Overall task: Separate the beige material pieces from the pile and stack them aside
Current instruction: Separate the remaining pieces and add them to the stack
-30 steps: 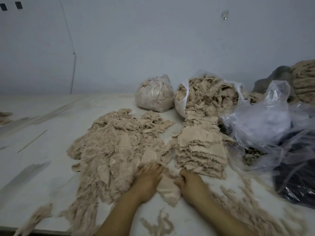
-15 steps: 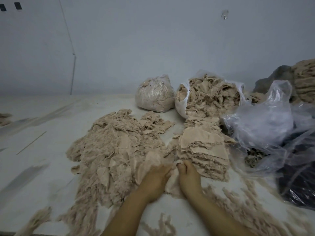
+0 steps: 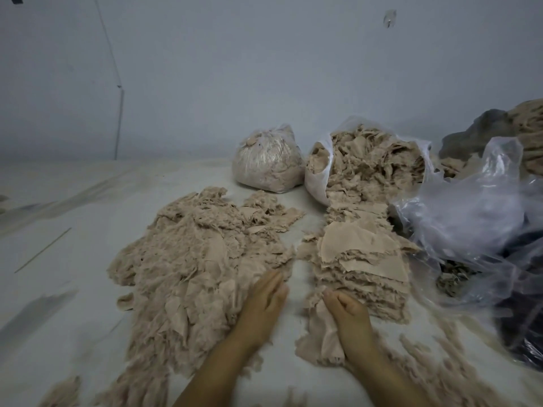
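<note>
Landmark: the neat stack (image 3: 363,271) of flat beige sheets, centre-right on the white table (image 3: 58,259).

Left of the stack, across a narrow bare strip: the loose pile (image 3: 199,268) of beige pieces, spread wide and ragged.

Left hand (image 3: 263,301): fingers straight and together, lying flat on the pile's edge nearest the stack. Holds nothing.

Right hand (image 3: 348,314): fingers curled, gripping a single beige piece (image 3: 321,339) at the stack's near foot; the piece trails toward the viewer under the wrist.

Behind the stack: an open bag (image 3: 367,163) spilling beige scraps. Left of that, a tied bag (image 3: 266,164). Right of the stack: crumpled clear plastic (image 3: 470,218).
</note>
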